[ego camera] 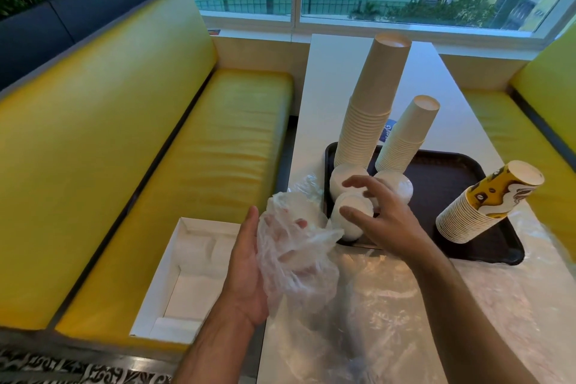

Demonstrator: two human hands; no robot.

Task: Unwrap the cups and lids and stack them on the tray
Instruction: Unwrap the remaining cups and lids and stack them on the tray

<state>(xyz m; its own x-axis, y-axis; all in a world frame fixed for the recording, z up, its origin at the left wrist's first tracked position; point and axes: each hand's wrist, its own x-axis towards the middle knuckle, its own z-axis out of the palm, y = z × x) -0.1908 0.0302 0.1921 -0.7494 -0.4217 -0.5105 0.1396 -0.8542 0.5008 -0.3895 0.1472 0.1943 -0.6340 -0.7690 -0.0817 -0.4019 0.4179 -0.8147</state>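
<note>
A dark tray [442,196] on the table carries two tall stacks of plain tan cups [371,103] [405,134] and a shorter stack of yellow patterned cups [486,199] at its right side. Three stacks of white lids [349,218] stand at the tray's near left corner. My right hand [383,215] hovers over the nearest lid stack with fingers spread; whether it touches the stack is unclear. My left hand [249,268] holds a crumpled clear plastic wrapper [296,252] just left of the tray, with what looks like more white lids inside.
Loose clear plastic wrap [389,305] covers the near part of the white table [336,78]. An open white cardboard box [187,274] sits on the yellow bench [140,150] at left. A second yellow bench [505,125] is at right, with a window behind.
</note>
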